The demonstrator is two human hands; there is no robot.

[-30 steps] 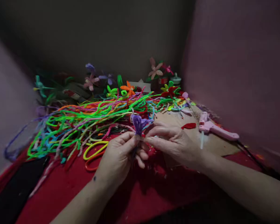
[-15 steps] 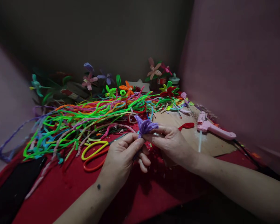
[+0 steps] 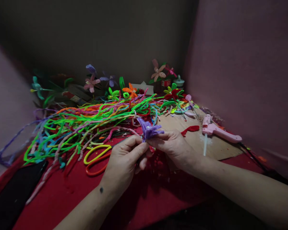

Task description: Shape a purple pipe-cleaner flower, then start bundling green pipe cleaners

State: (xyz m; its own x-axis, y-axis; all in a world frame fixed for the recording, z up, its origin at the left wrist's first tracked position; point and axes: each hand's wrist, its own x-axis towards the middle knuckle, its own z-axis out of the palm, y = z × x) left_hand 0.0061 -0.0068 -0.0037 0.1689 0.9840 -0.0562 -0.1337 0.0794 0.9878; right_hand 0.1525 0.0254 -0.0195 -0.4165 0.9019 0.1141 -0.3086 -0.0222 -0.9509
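A small purple pipe-cleaner flower point(image 3: 149, 128) is held up over the red cloth point(image 3: 62, 198) between both hands. My left hand point(image 3: 124, 159) pinches its base from below with thumb and forefinger. My right hand point(image 3: 174, 147) closes on the flower's right side, fingertips at the petals. A big heap of loose pipe cleaners point(image 3: 86, 123) in green, orange, pink and purple lies just behind the hands.
A pink glue gun point(image 3: 218, 131) rests on a cardboard sheet point(image 3: 194, 140) at the right, beside a red scrap point(image 3: 190, 129). Yellow and orange loops point(image 3: 96, 158) lie left of my left hand. Finished flowers point(image 3: 132, 89) stand along the back wall. A black object point(image 3: 12, 198) lies front left.
The purple flower has been turned and its petals spread outward. Both hands drew slightly closer together and my left fingers curled in under the flower.
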